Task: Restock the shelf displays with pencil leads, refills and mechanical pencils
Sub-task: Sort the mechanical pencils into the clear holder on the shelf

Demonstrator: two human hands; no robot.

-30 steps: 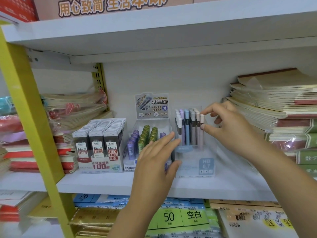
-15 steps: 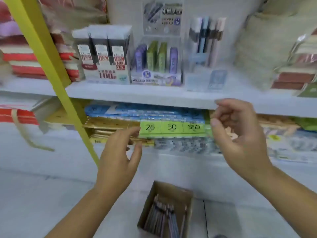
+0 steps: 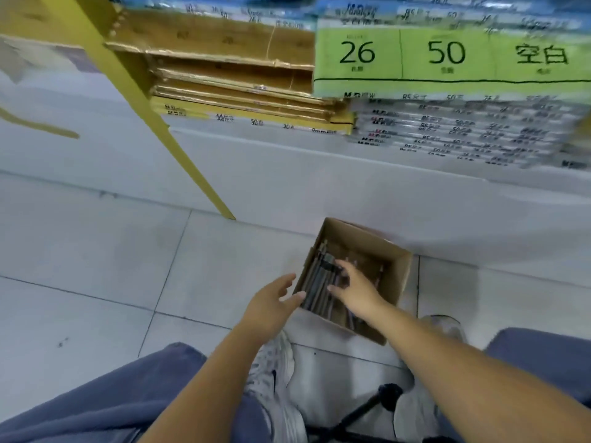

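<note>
- Right hand [image 3: 351,290] reaches into the small open brown cardboard box [image 3: 398,276] on the pale tiled floor [image 3: 96,251]. Its fingers are stretched apart over the loose dark mechanical pencils [image 3: 315,282], and I see no grip closed.
- Left hand [image 3: 273,303] hovers spread at the box's left wall, holding nothing.
- Risk, as I judge it: blur hides single pencils, so a hasty pinch could lift several and spill them. The left hand could also nudge the light box.
- Room: there is open floor to the left. The white shelf base [image 3: 319,187] stands just behind the box. A white shoe [image 3: 275,372] and a black tripod leg [image 3: 361,410] crowd the near side.
</note>
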